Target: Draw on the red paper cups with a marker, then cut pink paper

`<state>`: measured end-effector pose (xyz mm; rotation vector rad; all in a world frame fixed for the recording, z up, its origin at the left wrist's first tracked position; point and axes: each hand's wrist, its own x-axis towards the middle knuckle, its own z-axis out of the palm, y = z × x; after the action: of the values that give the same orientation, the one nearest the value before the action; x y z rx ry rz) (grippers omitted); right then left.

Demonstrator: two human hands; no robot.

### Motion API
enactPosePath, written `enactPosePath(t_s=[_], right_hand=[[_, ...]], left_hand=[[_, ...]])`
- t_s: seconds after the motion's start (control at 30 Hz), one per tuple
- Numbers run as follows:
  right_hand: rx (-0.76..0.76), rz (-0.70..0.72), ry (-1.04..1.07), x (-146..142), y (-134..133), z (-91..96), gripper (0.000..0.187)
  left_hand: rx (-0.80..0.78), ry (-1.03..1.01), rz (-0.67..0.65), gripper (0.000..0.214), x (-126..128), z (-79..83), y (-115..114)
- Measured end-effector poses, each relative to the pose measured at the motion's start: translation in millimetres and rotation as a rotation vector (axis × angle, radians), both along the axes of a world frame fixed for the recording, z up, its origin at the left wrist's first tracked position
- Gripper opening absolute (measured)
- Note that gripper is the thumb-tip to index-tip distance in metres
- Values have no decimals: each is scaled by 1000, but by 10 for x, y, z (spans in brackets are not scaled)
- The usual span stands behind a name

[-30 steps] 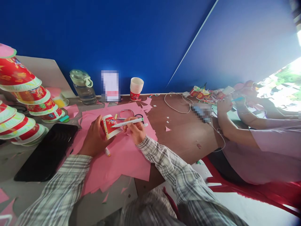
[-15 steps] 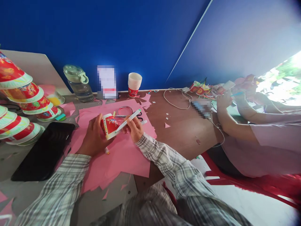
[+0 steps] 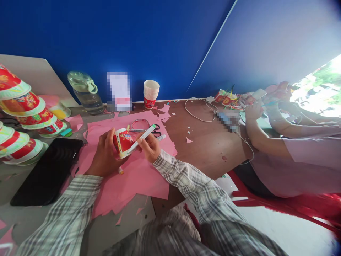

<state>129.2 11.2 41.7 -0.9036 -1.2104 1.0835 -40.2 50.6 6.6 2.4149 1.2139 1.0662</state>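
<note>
red, white-rimmed paper cup (image 3: 124,141), tilted over pink sheets (image 3: 150,177), gripped and partly covered by the left hand (image 3: 106,153); right hand (image 3: 150,146) pinches a white marker (image 3: 145,134) at its rim; scissors (image 3: 136,131) beyond, phone (image 3: 48,170) left.

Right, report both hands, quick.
Left hand: closed around a red paper cup.
Right hand: closed, holding a white marker.

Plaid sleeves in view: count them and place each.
2: one plaid sleeve runs to the left hand, which holds a red-and-white cup; the other sleeve runs to the right hand, which holds a marker.
</note>
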Motion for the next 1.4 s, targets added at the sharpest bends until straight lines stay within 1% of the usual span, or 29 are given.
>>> enactPosePath(t_s=[0.17,0.33,0.5,0.63,0.87,0.97,1.1,1.2,1.27,1.4], right_hand=[[24,-9,-40,2,-6,-30,32],[78,7,-163,18,-17,-22,28],[86,16,-180,25,-27,-4,27],[110,21,-215,32,-27,-26,25],[127,-21,-314,39,-24,-49,21],[134,-47,-297,26,-32,-46,20],[114,-121,-147,7,-35,-49,23],[77,-126,-62,5,-33,-54,27],[82,-88,-80,10,-35,-59,28],[143,-29,-199,19,-42,-61,24]], left_hand=[[0,3,8,100,2,0,-7],[-2,2,4,100,8,9,-10],[9,9,-1,98,7,17,-12],[17,0,-1,99,6,15,-11],[26,9,6,97,4,9,-11],[31,7,9,97,10,6,-9],[48,6,17,98,18,3,-8],[50,1,9,97,17,5,-9],[36,1,5,99,14,11,-11],[17,6,5,101,11,26,-17]])
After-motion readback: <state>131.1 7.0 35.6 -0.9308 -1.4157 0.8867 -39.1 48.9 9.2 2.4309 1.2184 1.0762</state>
